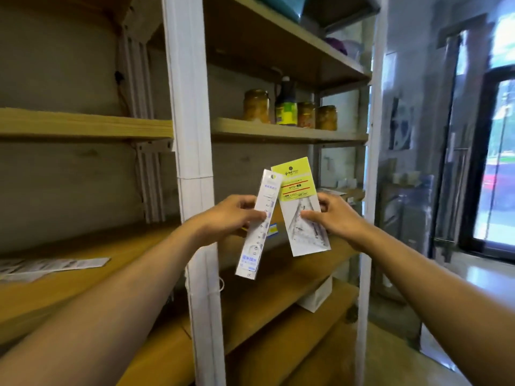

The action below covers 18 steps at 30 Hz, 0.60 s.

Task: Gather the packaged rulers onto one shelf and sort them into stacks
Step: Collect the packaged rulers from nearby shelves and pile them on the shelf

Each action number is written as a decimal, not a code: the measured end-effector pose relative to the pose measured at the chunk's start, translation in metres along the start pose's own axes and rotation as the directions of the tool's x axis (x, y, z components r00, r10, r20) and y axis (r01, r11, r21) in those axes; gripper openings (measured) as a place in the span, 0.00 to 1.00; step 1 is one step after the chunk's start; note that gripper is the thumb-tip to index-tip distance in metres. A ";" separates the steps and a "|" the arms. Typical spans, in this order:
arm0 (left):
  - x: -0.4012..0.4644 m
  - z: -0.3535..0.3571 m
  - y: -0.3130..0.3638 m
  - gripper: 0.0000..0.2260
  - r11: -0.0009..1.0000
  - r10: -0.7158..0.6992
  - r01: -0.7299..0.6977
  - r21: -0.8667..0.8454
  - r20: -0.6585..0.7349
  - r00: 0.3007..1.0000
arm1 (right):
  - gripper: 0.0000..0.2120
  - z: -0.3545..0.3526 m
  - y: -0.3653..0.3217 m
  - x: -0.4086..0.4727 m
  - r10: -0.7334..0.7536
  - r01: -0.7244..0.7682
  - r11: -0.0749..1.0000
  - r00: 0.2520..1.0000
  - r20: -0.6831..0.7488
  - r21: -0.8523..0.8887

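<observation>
Both hands grip packaged rulers, held up side by side in front of a white upright post of the shelving. Left hand pinches a long, narrow straight ruler pack between thumb and curled fingers, about halfway along its length; the pack tilts with its top toward the right. Right hand pinches a wider triangle ruler pack the same way, at its right edge, top leaning left. The two packs' top corners touch or overlap, forming an upside-down V.

Largest around them are the wooden shelves. On the left, a lower shelf carries flat packaged rulers near its left edge; their number is unclear. An upper shelf on the right carries three jars of yellow-orange contents and one dark bottle with a yellow-green label, standing in a row toward its back. Below the hands, one white box sits at the right edge of a low shelf. A glass door is at far right.

Counted: two packs in hand. The triangle pack has a yellow header card with red lines and small print, too blurred to read. The straight ruler shows scale numerals through its clear wrapper and small blue print.
</observation>
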<state>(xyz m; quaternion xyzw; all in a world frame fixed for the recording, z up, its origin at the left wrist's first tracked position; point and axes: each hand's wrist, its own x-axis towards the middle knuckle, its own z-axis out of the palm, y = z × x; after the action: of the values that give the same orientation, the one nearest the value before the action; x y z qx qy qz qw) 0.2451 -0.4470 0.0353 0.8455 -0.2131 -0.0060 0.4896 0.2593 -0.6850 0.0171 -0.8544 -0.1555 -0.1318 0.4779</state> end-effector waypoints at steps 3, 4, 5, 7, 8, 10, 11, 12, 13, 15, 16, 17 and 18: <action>0.043 0.027 0.003 0.11 0.999 -0.031 0.031 -0.014 -0.065 0.997 | 0.15 -0.038 0.039 0.019 0.012 -0.012 1.000 1.000 -0.025 -0.016; 0.056 0.035 0.004 0.10 0.999 -0.044 0.043 -0.013 -0.083 0.996 | 0.15 -0.049 0.052 0.026 0.016 -0.016 1.000 0.999 -0.034 -0.022; 0.068 0.041 0.004 0.09 0.998 -0.059 0.059 -0.004 -0.099 0.993 | 0.15 -0.060 0.063 0.032 0.021 -0.022 1.000 0.999 -0.038 -0.020; 0.091 0.053 0.002 0.08 0.996 -0.090 0.093 0.013 -0.139 0.986 | 0.14 -0.078 0.086 0.043 0.031 -0.032 0.999 0.998 -0.054 -0.008; 0.103 0.059 0.001 0.07 0.995 -0.101 0.104 0.009 -0.165 0.981 | 0.14 -0.087 0.097 0.048 0.034 -0.035 0.999 0.996 -0.080 -0.009; 0.125 0.070 -0.003 0.05 0.992 -0.126 0.120 -0.039 -0.222 0.967 | 0.16 -0.103 0.118 0.057 0.042 -0.045 0.999 0.989 -0.144 -0.019; 0.135 0.076 -0.004 0.05 0.990 -0.141 0.129 -0.066 -0.240 0.961 | 0.16 -0.109 0.127 0.062 0.053 -0.057 0.998 0.985 -0.164 -0.018; 0.145 0.080 -0.005 0.06 0.987 -0.152 0.135 -0.085 -0.251 0.956 | 0.17 -0.114 0.136 0.067 0.062 -0.066 0.998 0.983 -0.170 -0.019; 0.154 0.083 -0.005 0.07 0.986 -0.159 0.139 -0.095 -0.257 0.953 | 0.17 -0.118 0.145 0.073 0.065 -0.070 0.997 0.984 -0.168 -0.025; 0.177 0.089 -0.007 0.09 0.983 -0.168 0.141 -0.114 -0.275 0.947 | 0.18 -0.124 0.163 0.088 0.062 -0.070 0.997 0.985 -0.159 -0.045; 0.190 0.091 -0.010 0.09 0.982 -0.172 0.141 -0.125 -0.286 0.943 | 0.19 -0.127 0.171 0.095 0.059 -0.068 0.996 0.986 -0.157 -0.052; 0.201 0.095 -0.014 0.10 0.982 -0.172 0.140 -0.128 -0.294 0.940 | 0.18 -0.130 0.179 0.102 0.057 -0.067 0.996 0.986 -0.157 -0.054; 0.213 0.099 -0.018 0.11 0.983 -0.169 0.137 -0.124 -0.301 0.939 | 0.18 -0.132 0.187 0.108 0.061 -0.070 0.996 0.986 -0.157 -0.055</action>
<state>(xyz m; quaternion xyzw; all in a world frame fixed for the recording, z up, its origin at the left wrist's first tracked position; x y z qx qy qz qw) 0.4237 -0.5994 0.0111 0.8241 -0.0666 0.0782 0.5571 0.4214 -0.8754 -0.0208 -0.8602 -0.0855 -0.1867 0.4667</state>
